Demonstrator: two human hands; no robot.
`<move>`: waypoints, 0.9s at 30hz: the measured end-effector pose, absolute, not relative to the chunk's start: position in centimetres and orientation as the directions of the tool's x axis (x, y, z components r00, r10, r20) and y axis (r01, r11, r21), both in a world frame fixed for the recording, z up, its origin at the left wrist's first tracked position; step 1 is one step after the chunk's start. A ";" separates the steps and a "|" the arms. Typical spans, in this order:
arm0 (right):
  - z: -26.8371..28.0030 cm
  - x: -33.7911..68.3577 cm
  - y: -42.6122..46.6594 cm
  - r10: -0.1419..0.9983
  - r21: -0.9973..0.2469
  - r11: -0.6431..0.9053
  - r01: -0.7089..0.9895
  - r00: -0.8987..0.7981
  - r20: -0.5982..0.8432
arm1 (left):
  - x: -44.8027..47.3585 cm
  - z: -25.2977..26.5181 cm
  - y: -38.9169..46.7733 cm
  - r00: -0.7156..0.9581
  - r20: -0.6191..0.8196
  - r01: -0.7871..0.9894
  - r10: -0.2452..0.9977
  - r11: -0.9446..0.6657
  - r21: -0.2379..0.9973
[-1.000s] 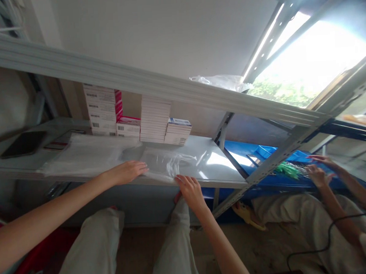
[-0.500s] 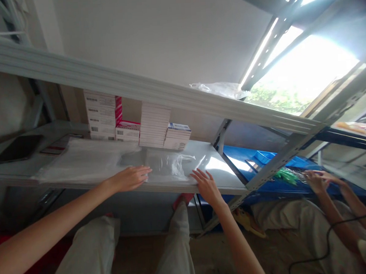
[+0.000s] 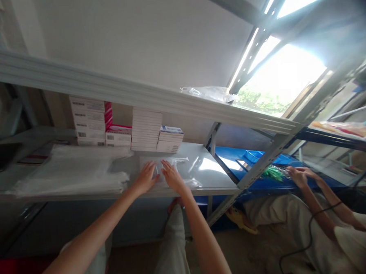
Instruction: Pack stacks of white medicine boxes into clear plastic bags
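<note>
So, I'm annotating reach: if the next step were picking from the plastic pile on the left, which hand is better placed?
Probably the left hand: it is nearer the plastic pile, while the right hand is farther right. Both hands are over another clear plastic piece, so neither looks freer.

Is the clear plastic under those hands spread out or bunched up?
Mostly spread: the plastic lies flat on the shelf, its right end wrinkled.

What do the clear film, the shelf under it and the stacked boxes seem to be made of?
Clear film: thin, glossy plastic, by its wrinkles and glints.
Shelf: probably grey-painted metal with a sheen, since it reflects bright light.
Boxes: likely smooth card; straight edges and printed barcodes suggest it.
</note>
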State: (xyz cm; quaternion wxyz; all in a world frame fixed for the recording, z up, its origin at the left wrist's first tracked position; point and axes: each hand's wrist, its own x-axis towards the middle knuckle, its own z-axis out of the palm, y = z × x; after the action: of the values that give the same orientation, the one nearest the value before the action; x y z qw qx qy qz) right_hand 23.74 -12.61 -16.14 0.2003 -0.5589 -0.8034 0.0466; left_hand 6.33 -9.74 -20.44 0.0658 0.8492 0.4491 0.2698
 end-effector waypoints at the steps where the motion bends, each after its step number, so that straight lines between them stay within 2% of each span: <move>1: -17.0 22.9 -12.3 0.933 -0.309 0.347 0.885 -0.294 0.205 | 6.4 -21.1 -9.8 0.463 0.381 0.737 0.800 -0.586 0.335; 6: -18.8 25.0 -12.3 0.980 -0.224 0.186 0.957 -0.165 0.111 | 5.9 -22.1 -10.6 0.530 0.318 0.761 0.786 -0.606 0.230; 11: -18.4 30.5 -13.0 0.998 -0.203 -0.049 0.978 0.058 0.039 | 6.0 -21.4 -11.0 0.521 0.303 0.786 0.798 -0.587 0.194; 14: -18.4 31.2 -13.2 0.981 -0.256 -0.118 0.959 0.152 0.120 | 6.1 -21.1 -11.2 0.507 0.266 0.801 0.820 -0.562 0.205; 16: -18.4 29.7 -13.1 0.956 -0.285 -0.046 0.958 0.125 0.266 | 6.2 -20.9 -11.3 0.505 0.269 0.796 0.820 -0.563 0.223; 18: -18.2 26.8 -12.7 0.918 -0.274 0.115 0.955 0.003 0.396 | 6.1 -20.7 -11.4 0.510 0.273 0.779 0.816 -0.572 0.256; 20: -18.1 23.4 -11.9 0.886 -0.261 0.327 0.908 -0.198 0.419 | 6.0 -20.5 -11.2 0.517 0.282 0.749 0.808 -0.587 0.309; 22: -18.1 20.6 -10.7 0.862 -0.303 0.456 0.837 -0.330 0.386 | 5.8 -20.3 -10.9 0.518 0.308 0.696 0.798 -0.603 0.390; 24: -18.2 18.8 -9.2 0.883 -0.380 0.438 0.815 -0.309 0.353 | 5.7 -20.2 -10.4 0.473 0.329 0.655 0.817 -0.576 0.488; 27: -18.8 18.2 -7.4 0.913 -0.431 0.369 0.824 -0.235 0.332 | 5.8 -20.3 -9.5 0.276 0.373 0.673 0.886 -0.455 0.583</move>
State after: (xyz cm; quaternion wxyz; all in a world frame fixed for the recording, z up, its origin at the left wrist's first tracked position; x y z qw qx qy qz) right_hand 18.18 -7.43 -18.80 0.2712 -0.5557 -0.7815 0.0827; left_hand 5.82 -9.47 -20.25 0.1571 0.7832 0.4976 0.3381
